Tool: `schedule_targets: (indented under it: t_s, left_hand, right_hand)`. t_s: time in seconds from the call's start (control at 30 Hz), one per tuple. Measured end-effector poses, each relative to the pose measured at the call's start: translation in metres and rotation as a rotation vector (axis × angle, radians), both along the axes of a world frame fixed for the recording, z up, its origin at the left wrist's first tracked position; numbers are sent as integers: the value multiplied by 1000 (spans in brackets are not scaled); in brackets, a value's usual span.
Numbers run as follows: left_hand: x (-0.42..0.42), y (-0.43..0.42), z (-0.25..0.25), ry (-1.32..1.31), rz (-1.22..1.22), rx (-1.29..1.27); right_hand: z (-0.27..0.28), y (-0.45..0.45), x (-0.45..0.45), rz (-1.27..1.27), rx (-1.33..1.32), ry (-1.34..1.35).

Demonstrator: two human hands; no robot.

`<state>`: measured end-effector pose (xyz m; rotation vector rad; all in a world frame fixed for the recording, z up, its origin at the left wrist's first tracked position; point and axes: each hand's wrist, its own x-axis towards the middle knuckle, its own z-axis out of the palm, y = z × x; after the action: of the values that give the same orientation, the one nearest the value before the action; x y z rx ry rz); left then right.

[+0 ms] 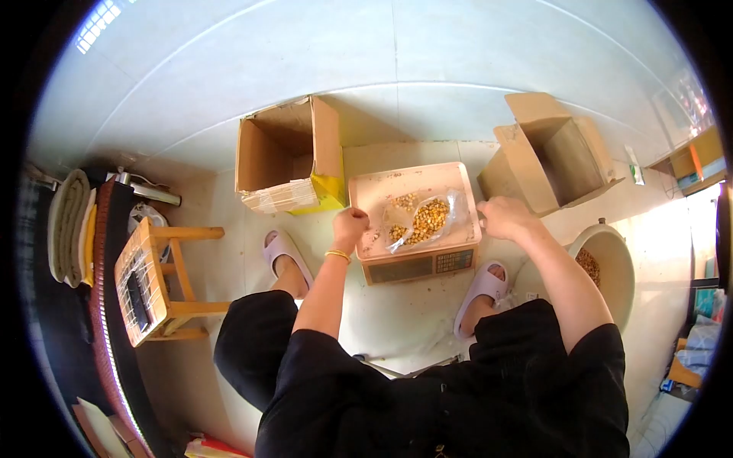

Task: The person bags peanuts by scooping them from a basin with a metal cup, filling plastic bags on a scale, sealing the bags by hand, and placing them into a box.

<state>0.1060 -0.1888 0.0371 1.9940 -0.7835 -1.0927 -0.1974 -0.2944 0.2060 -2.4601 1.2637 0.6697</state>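
Note:
A scale (pixel 420 267) with a pink tray (pixel 382 183) on top stands on the floor between my feet. On the tray lies a clear plastic bag (pixel 429 220) with yellow-brown kernels, and some kernels show at its left side. My left hand (pixel 351 227), with a yellow band at the wrist, is closed at the tray's left edge; what it holds, if anything, is too small to name. At the tray's right edge my right hand (pixel 502 218) has its fingers curled; whether something is in them is hidden.
Behind the scale stand two open cardboard boxes, one at the left (pixel 328 145) and one at the right (pixel 527 164). A wooden stool (pixel 179 282) is at the left. A round tub (pixel 620 267) with brown kernels stands at the right, near my right arm.

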Motion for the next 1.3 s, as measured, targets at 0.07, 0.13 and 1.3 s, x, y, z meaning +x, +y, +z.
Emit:
schedule_targets:
  t_s: [0.07, 0.13, 1.3]
  left_hand:
    - [-1, -3, 46, 256, 37, -174]
    - [-10, 0, 96, 506, 68, -354]
    - [-27, 30, -17, -707, -352, 14]
  right_hand:
    - [0, 2, -2, 2, 4, -9]
    - [-3, 0, -3, -8, 2, -10]
    - [16, 11, 0, -20, 31, -134]
